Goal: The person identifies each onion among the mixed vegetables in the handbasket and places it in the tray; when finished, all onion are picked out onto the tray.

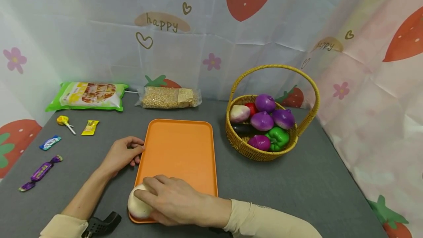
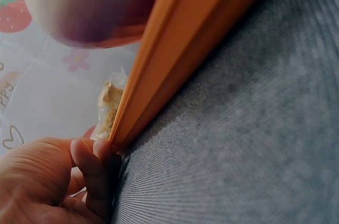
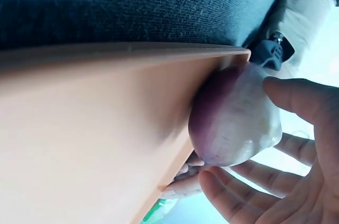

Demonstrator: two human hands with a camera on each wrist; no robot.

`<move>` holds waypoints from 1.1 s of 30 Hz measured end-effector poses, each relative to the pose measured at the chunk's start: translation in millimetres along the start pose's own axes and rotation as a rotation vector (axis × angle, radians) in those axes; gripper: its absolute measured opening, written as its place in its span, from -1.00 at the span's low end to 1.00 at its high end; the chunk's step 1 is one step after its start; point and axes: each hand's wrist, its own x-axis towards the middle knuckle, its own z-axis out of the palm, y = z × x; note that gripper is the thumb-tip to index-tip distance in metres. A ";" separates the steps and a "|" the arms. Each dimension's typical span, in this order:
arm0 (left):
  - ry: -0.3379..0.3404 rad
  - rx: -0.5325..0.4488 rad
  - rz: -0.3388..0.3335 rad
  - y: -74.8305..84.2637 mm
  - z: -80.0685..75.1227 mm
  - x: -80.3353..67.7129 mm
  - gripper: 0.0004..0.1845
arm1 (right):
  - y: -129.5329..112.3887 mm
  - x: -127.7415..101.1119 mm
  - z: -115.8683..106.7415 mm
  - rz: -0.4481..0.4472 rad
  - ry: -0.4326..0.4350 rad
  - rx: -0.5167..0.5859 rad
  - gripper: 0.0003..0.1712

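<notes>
A white and purple turnip sits in the near left corner of the orange tray. My right hand holds it, thumb on one side and fingers around the other, as the turnip's pale body shows in the right wrist view. At the tray's left side, my left hand pinches the rim with thumb and fingertips. The left wrist view has this hand at the tray's edge, with some fingers hidden behind others.
Right of the tray stands a wicker basket with purple onions, a turnip, an eggplant and a green pepper. Behind lie a green food bag and a bag of beans. A lollipop and wrapped candies lie left.
</notes>
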 end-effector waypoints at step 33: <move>-0.008 0.007 -0.003 2.8 -0.3 -1.4 -0.63 | 11.3 -8.5 -10.9 0.052 0.025 -0.068 -0.41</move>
